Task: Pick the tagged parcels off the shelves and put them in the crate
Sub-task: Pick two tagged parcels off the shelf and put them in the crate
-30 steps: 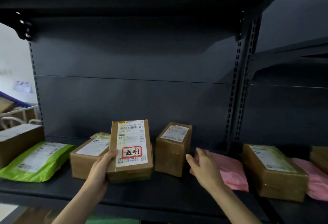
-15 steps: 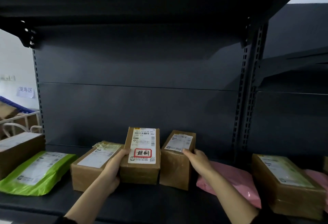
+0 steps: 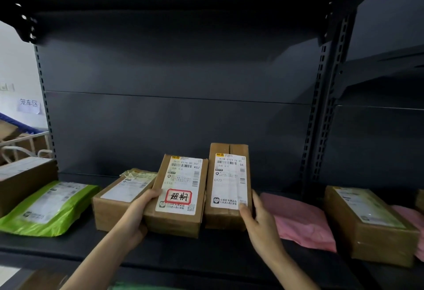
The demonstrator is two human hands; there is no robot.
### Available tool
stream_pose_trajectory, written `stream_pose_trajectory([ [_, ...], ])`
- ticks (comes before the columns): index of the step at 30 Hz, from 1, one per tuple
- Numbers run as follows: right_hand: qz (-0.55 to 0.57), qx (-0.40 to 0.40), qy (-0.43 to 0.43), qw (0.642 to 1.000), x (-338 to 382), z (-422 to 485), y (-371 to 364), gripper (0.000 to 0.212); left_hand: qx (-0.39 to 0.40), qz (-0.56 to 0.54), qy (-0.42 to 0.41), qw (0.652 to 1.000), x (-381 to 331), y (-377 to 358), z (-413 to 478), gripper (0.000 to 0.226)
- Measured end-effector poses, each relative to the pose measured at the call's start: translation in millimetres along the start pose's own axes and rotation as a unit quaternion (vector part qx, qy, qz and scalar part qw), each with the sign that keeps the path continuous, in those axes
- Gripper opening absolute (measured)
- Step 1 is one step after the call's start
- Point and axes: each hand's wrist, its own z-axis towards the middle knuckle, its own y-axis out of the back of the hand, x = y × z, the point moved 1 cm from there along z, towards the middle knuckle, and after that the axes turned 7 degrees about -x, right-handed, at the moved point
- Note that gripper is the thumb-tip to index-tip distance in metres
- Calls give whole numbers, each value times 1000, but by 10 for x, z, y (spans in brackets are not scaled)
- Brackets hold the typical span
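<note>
On the dark shelf (image 3: 174, 250) my left hand (image 3: 135, 216) grips the left side of a brown cardboard parcel (image 3: 176, 195), tilted up so its white label faces me. That label carries a red-framed tag with handwritten characters. Beside it on the right my right hand (image 3: 257, 218) holds a second brown parcel (image 3: 229, 186) tipped upright, its plain white label facing me with no red tag on it. The two parcels stand side by side, almost touching. No crate is in view.
A brown box (image 3: 117, 195) lies left of the tagged parcel, with a green mailer bag (image 3: 48, 207) and a large carton (image 3: 20, 179) further left. Right of my hands lie a pink mailer (image 3: 298, 218), a brown box (image 3: 367, 223) and another pink bag (image 3: 413, 223). A slotted upright (image 3: 325, 97) divides the shelf bays.
My right hand went from the pink mailer to the second parcel, took hold of it and tipped it up to show its label. My left hand kept the tagged parcel.
</note>
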Motion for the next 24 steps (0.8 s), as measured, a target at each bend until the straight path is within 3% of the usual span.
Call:
stream_pose_trajectory([
  [4,-7,-1,-9,1000,-2,27,-18,42,-10,10,-6,1000,4,-5,-49,22],
  [11,2,-1,-81,997,66,377,-36,34,-37,-11,-24,999,-70,25,-153,25],
  [16,-83,-15,-105,991,-98,377,90,43,-37,-23,-36,998,-66,8,-196,21],
  [18,-145,-21,-78,986,-212,304,235,46,-41,-36,-40,998,-92,8,-214,19],
  [20,-255,-26,-27,966,-333,254,422,46,-39,-46,-49,997,-115,-2,-241,17],
  [24,-470,0,36,882,-534,221,701,53,-24,-46,-56,997,-76,-73,-326,18],
])
